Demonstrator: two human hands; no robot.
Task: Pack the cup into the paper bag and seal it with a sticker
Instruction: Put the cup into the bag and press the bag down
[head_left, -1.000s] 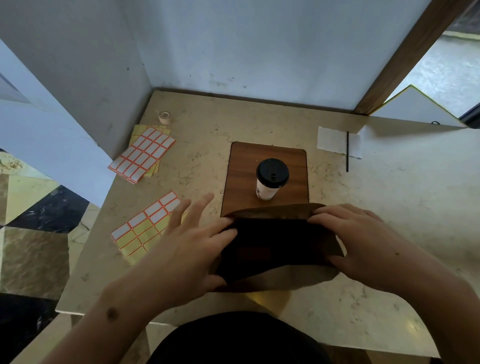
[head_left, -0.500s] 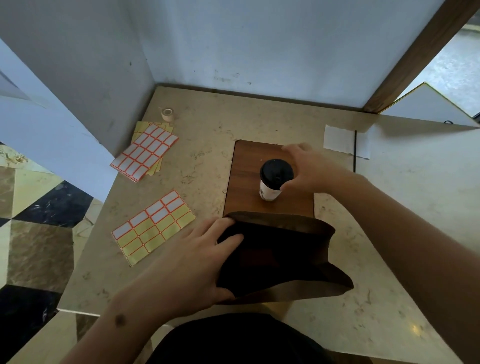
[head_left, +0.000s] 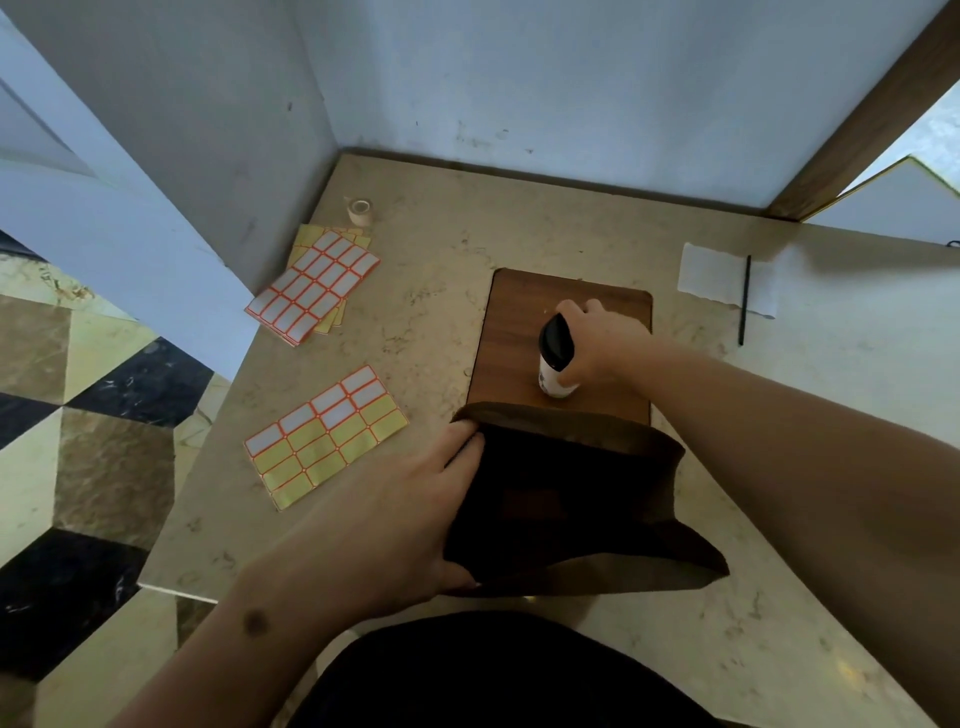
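Bare forearms, no sleeves; a dark garment covers the torso.

The left hand is near, fingers curled in a grip on the left side; the right hand reaches far, forearm outstretched, fingers wrapped closed in a grasp

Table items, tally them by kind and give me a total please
Cup: 1
Paper bag: 1
Wooden board: 1
Sticker sheets: 2 spots, a pile and a single sheet
Tape roll: 1
White paper: 1
Black stick: 1
Total: 8
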